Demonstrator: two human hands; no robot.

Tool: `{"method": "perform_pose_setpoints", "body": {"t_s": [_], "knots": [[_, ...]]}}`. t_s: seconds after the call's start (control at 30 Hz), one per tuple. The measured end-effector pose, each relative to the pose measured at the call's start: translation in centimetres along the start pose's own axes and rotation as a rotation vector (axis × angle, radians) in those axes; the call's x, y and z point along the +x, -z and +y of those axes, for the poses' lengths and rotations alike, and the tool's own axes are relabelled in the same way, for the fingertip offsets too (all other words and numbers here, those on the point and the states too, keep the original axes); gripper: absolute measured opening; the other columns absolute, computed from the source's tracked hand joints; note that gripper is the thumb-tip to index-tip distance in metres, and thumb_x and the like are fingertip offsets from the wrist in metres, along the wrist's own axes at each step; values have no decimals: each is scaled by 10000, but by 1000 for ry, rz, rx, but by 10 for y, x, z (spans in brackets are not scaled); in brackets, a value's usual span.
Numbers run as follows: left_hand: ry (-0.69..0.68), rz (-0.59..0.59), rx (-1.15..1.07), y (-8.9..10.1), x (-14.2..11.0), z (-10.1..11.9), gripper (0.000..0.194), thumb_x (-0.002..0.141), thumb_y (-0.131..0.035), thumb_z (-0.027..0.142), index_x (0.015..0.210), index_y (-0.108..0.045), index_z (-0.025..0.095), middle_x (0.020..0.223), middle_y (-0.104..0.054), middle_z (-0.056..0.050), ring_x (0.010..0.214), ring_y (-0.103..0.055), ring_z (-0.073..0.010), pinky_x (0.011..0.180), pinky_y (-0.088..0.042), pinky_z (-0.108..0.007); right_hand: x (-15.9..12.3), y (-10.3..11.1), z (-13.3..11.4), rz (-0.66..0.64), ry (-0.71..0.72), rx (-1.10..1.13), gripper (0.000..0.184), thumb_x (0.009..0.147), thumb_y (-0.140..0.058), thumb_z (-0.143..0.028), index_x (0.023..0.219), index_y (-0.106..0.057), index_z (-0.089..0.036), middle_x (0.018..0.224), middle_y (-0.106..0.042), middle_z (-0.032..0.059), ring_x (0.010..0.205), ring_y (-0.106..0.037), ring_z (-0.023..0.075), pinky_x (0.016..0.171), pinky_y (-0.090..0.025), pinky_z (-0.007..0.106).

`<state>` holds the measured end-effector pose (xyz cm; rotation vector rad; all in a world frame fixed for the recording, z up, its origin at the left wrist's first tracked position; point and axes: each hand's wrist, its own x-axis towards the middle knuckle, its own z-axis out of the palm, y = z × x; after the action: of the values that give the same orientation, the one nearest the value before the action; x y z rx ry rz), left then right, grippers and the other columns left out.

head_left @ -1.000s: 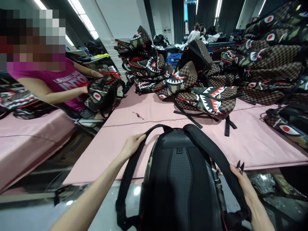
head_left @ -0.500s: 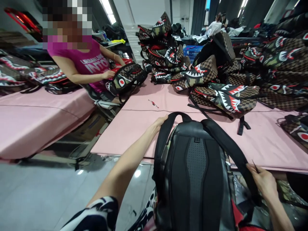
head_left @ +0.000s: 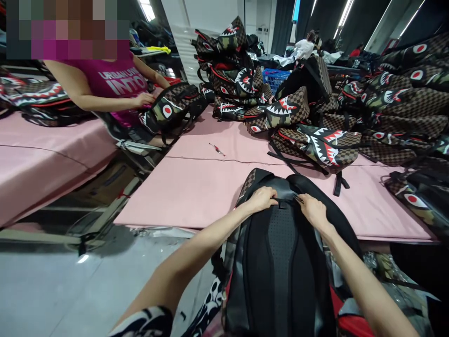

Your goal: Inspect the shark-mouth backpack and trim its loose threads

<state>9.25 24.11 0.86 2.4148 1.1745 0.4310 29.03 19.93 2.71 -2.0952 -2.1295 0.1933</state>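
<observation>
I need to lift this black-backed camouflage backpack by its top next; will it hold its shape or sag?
The black-backed camouflage backpack probably sags somewhat: its fabric sides look soft. The padded back panel likely stiffens it. Its loose shoulder straps would likely dangle.

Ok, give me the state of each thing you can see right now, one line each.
backpack: back panel facing up, top end resting on the table edge.
left hand: grip closed on the backpack's top, left of the centre loop.
right hand: grip closed on the top, right of the loop.
pink table: covered, seam across it.
small red tool: lying loose on the table.
shark-mouth backpacks: piled, unsorted.
co-worker's bag: held by another person's hands.
</observation>
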Motion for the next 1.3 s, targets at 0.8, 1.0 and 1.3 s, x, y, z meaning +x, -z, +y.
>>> {"method": "perform_pose_setpoints", "body": {"t_s": [0.8, 1.0, 1.3], "knots": [[-174, 157, 43, -49, -146, 27, 258, 913, -385, 273, 817, -590, 149, 756, -566, -35, 754, -489, -146, 741, -394, -276, -140, -53, 28, 11, 591, 30, 637, 665, -306, 72, 1191, -521, -215, 1185, -584, 24, 906, -602, 126, 745, -469, 252], [38, 55, 71, -54, -131, 44, 325, 920, -365, 280, 746, -600, 136, 743, -609, -60, 761, -558, -164, 756, -414, -287, -143, -53, 26, -81, 382, 390, 588, 647, -344, 22, 1132, -572, -219, 1175, -579, 31, 1068, -541, 160, 882, -446, 299], [665, -408, 116, -45, -5, 40, 431, 605, -708, 482, 843, -678, 124, 922, -669, -150, 930, -613, -278, 704, -471, -281, -96, -34, 13, -149, 430, 474, 508, 663, -333, 46, 1027, -626, -151, 1011, -637, 83, 957, -596, 166, 838, -464, 280]]}}
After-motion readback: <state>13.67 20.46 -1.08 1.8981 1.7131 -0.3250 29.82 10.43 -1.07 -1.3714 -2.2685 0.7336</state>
